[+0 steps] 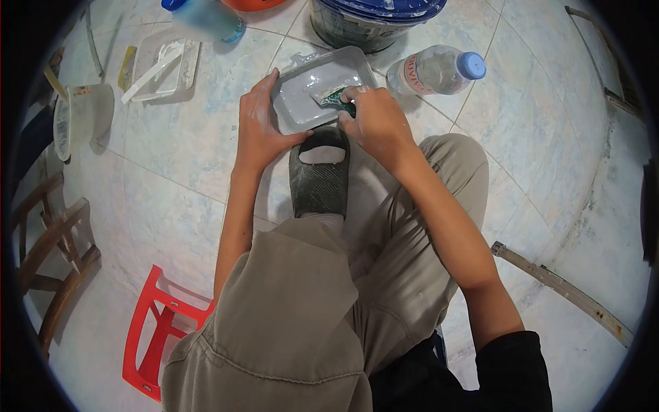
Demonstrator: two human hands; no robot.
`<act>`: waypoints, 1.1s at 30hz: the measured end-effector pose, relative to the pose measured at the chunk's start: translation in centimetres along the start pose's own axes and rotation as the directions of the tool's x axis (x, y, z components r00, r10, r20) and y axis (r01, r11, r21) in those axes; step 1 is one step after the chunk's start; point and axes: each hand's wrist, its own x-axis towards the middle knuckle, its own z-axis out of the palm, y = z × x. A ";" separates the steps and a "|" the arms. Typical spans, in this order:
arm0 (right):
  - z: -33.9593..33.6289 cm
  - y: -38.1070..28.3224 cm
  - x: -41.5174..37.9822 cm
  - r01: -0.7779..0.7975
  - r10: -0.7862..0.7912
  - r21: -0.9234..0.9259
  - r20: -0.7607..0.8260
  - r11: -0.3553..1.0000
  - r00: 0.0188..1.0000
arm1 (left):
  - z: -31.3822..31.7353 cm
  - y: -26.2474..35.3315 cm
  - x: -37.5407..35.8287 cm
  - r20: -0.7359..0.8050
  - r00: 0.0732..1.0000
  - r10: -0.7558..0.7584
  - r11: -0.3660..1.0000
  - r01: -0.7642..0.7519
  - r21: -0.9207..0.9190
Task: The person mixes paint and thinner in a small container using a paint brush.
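Observation:
A rectangular plastic tray [287, 122] holding wet grey-white paste sits on the floor in front of my foot. My left hand [259, 123] grips its left side, fingers along the far-left edge and thumb at the near edge. In my right hand [377, 123] is a small green-handled tool [336, 98], its paste-smeared end in the tray over the paste. Whether that end is a blade or bristles I cannot make out. Pale smears mark the fingers of both hands. Just behind my hands is a dark slide sandal [319, 182] on my foot.
A clear water bottle [432, 71] lies right of the tray, and a blue-lidded bucket [357, 24] stands beyond it. At left are another plastic tub [165, 89] with a white stick and a translucent container [89, 117]. A red plastic stool [147, 329] and wooden chair [58, 240] are nearer.

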 end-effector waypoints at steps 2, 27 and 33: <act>-0.7 -0.4 0.4 -0.048 0.048 -0.003 0.071 0.999 0.996 | -0.1 0.1 0.0 0.005 1.000 -0.009 1.000 0.009 -0.004; -5.9 -0.9 1.9 -0.042 0.029 0.235 0.058 0.971 0.998 | -0.2 0.1 -0.1 -0.016 1.000 0.022 1.000 -0.022 0.013; -4.7 -1.0 2.6 0.127 -0.104 0.328 -0.089 0.936 0.991 | 0.0 0.0 -0.2 -0.004 1.000 -0.004 1.000 0.004 0.003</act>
